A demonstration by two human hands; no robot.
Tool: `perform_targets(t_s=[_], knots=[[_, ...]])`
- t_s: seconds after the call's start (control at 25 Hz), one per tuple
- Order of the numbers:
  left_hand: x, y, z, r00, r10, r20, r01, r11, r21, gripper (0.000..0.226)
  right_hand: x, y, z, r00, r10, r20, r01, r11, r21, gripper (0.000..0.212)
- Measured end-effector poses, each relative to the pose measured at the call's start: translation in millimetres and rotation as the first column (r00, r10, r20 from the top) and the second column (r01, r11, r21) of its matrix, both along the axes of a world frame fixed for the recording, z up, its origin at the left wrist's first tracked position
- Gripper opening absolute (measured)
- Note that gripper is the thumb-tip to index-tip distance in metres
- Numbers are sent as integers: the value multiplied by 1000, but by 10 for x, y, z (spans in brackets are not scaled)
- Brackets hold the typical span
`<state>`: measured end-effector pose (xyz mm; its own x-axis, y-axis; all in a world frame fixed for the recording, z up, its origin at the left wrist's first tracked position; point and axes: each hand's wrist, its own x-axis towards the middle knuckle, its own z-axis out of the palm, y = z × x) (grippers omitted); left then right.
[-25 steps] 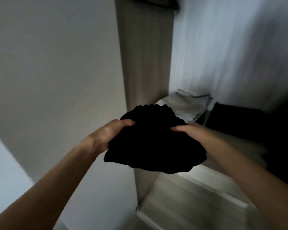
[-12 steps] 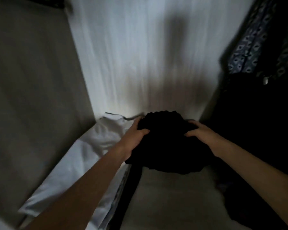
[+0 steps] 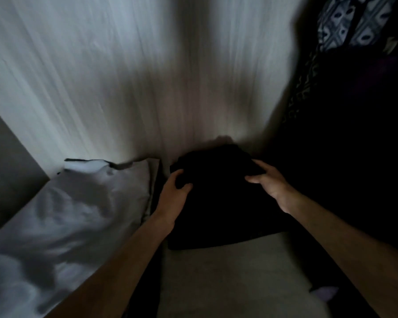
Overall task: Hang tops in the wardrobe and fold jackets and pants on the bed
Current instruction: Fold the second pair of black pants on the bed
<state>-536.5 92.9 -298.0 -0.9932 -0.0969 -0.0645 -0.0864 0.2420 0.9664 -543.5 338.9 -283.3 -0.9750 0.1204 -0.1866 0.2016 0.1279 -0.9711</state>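
A folded black garment (image 3: 218,198) lies on the pale wardrobe shelf (image 3: 228,276), close to the back panel. My left hand (image 3: 172,193) grips its left edge, thumb curled onto the top. My right hand (image 3: 269,182) lies on its right side with the fingers over the far right corner. The garment's folds are too dark to make out.
A white folded garment (image 3: 62,219) lies on the shelf to the left, beside a dark strip. Dark clothes (image 3: 354,134) and a patterned top (image 3: 359,21) hang at the right. The white back panel (image 3: 147,76) rises behind. A small pale item (image 3: 324,292) lies at lower right.
Both hands carried the black garment from outside the wardrobe into it and lowered it onto the shelf. It now lies flat at the back, to the right of the white garment.
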Motion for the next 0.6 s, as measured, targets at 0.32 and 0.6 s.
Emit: perform_targets(t_s=[0.32,0.6], knots=[[-19,19,168,941,-74,-329,-210,636,-743,55,-122,-296,31,928,124,-351,282,381,881,59],[-337,117,-317,976,-205,-68,15,375,-927,78,-389,-524,-321,956,292,10,-79,226,971,65]])
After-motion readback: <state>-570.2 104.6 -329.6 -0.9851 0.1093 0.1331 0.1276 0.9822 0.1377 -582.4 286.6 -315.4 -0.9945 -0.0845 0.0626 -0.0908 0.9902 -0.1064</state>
